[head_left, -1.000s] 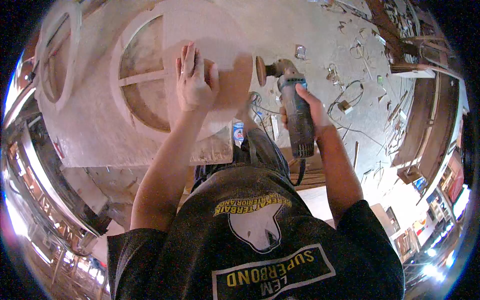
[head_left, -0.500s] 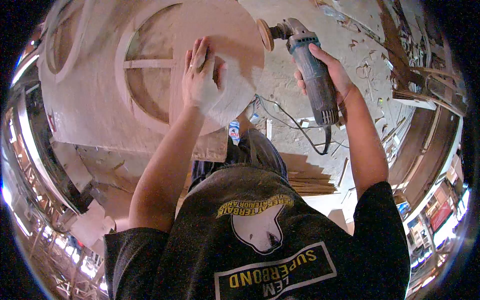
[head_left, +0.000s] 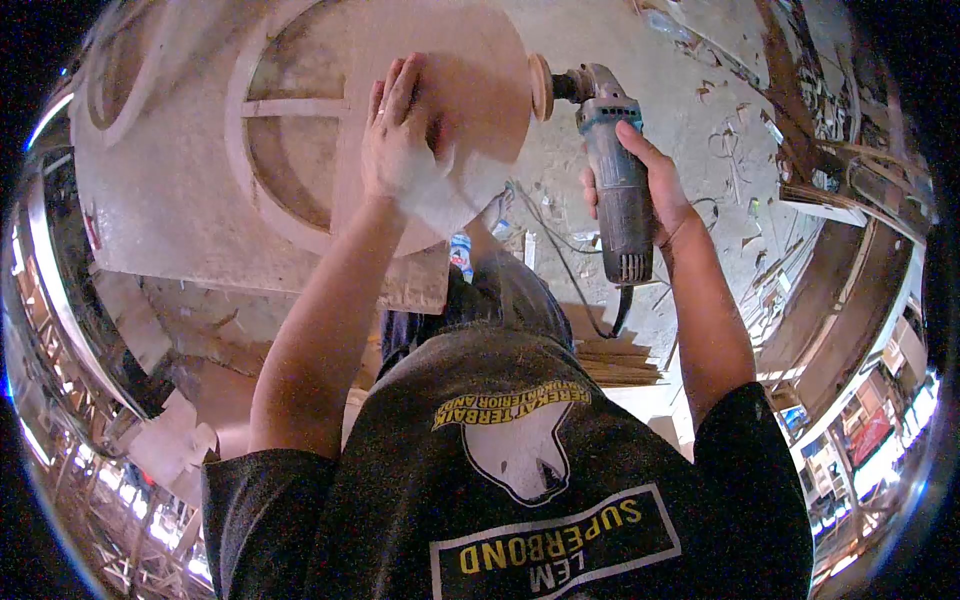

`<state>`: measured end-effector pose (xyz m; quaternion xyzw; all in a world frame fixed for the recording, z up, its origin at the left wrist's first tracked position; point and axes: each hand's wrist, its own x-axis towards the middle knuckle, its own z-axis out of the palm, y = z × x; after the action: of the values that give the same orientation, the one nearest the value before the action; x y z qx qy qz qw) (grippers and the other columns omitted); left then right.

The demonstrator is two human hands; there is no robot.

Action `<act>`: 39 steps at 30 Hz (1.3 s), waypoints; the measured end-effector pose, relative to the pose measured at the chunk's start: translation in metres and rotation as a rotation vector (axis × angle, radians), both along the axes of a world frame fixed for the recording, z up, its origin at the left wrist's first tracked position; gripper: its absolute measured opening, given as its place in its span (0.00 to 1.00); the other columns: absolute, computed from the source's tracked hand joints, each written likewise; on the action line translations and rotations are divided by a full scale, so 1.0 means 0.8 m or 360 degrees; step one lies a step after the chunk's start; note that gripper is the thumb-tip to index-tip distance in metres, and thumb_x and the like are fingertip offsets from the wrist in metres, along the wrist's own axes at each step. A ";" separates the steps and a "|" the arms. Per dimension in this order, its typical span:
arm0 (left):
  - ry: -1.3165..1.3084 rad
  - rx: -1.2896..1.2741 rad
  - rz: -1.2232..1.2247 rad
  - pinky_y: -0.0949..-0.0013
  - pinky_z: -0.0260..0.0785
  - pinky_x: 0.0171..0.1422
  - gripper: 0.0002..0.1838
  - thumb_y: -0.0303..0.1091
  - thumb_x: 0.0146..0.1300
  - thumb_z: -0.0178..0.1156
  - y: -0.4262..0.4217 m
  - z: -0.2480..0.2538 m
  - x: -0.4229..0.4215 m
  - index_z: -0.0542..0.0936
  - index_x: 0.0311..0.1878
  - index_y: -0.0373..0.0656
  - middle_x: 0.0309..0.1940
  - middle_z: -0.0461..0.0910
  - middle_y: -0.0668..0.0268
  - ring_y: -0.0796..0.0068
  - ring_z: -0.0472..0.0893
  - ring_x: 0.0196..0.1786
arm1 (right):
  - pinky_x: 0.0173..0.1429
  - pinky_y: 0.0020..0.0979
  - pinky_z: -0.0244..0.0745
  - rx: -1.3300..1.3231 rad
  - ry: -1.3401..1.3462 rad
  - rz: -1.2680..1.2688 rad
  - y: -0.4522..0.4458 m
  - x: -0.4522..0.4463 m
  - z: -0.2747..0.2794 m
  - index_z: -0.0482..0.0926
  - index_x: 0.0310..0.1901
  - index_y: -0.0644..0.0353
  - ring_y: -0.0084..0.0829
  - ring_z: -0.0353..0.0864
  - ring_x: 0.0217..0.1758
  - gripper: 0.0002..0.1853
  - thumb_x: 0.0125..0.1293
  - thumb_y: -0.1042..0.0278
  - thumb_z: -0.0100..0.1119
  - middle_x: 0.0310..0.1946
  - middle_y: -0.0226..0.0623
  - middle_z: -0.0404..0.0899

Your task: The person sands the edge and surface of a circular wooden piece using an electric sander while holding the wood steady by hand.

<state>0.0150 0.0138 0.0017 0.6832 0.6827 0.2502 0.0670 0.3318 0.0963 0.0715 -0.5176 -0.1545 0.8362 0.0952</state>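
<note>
My left hand (head_left: 395, 145) lies on a round wooden board (head_left: 478, 65), fingers stretched out over its face and a ring on one finger. In my right hand (head_left: 655, 180) is an angle grinder (head_left: 626, 215), gripped around its body with the thumb on top. The grinder's round sanding disc (head_left: 542, 88) stands edge-on at the right rim of the board, touching or almost touching it. Under the round board, partly covered, is a circular wooden frame (head_left: 240, 135) with a crossbar (head_left: 293, 107). Both rest on a large dusty panel (head_left: 150, 225).
A power cord (head_left: 590, 310) hangs from the grinder and loops near my legs. Wood scraps (head_left: 735, 150) litter the floor on the right. Stacked wooden strips (head_left: 620, 362) lie beside me, and another oval frame (head_left: 100, 100) sits at the panel's far left.
The grinder has tilted more upright, its rear swinging left and down, with the sanding disc slightly lower along the board's rim. My left hand stays on the board.
</note>
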 end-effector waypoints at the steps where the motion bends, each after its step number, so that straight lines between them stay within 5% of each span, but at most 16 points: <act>1: -0.0015 0.0013 -0.0011 0.48 0.53 0.88 0.27 0.39 0.69 0.63 -0.001 0.000 0.000 0.81 0.67 0.36 0.82 0.65 0.55 0.54 0.62 0.85 | 0.34 0.36 0.86 -0.0003 -0.0008 -0.0018 -0.006 0.000 0.003 0.76 0.59 0.61 0.34 0.87 0.27 0.36 0.73 0.31 0.60 0.33 0.41 0.85; 19: 0.0100 -0.0075 -0.0053 0.46 0.49 0.89 0.28 0.41 0.72 0.59 0.000 -0.015 -0.001 0.79 0.70 0.36 0.82 0.63 0.55 0.51 0.58 0.86 | 0.37 0.37 0.86 -0.0046 -0.0005 -0.0194 -0.093 0.005 -0.005 0.77 0.60 0.59 0.35 0.88 0.30 0.35 0.73 0.31 0.59 0.34 0.41 0.86; 27: 0.0160 0.0072 -0.0014 0.46 0.55 0.86 0.29 0.44 0.74 0.59 0.002 -0.020 0.003 0.80 0.67 0.29 0.81 0.66 0.55 0.53 0.64 0.84 | 0.38 0.38 0.86 -0.0051 -0.0130 -0.0339 -0.122 -0.010 -0.006 0.78 0.59 0.60 0.36 0.89 0.32 0.35 0.73 0.31 0.60 0.35 0.42 0.87; 30: 0.0184 0.0073 0.0005 0.46 0.56 0.86 0.29 0.45 0.74 0.59 0.003 -0.022 0.002 0.80 0.67 0.28 0.81 0.66 0.55 0.53 0.64 0.83 | 0.33 0.39 0.85 -0.0109 -0.0182 -0.0448 -0.136 -0.017 -0.008 0.82 0.48 0.59 0.36 0.88 0.27 0.34 0.66 0.28 0.66 0.32 0.43 0.87; 39: 0.0184 0.0024 -0.0081 0.46 0.53 0.87 0.31 0.45 0.76 0.57 0.004 -0.016 -0.001 0.78 0.68 0.25 0.82 0.63 0.51 0.50 0.64 0.83 | 0.32 0.40 0.85 -0.0216 -0.0141 -0.0695 -0.196 -0.009 -0.022 0.81 0.54 0.61 0.36 0.87 0.27 0.35 0.70 0.30 0.62 0.30 0.44 0.86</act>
<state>0.0140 0.0172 -0.0108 0.7141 0.6660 0.2137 0.0288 0.3249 -0.0603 0.0535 -0.5800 0.0138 0.7807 0.2319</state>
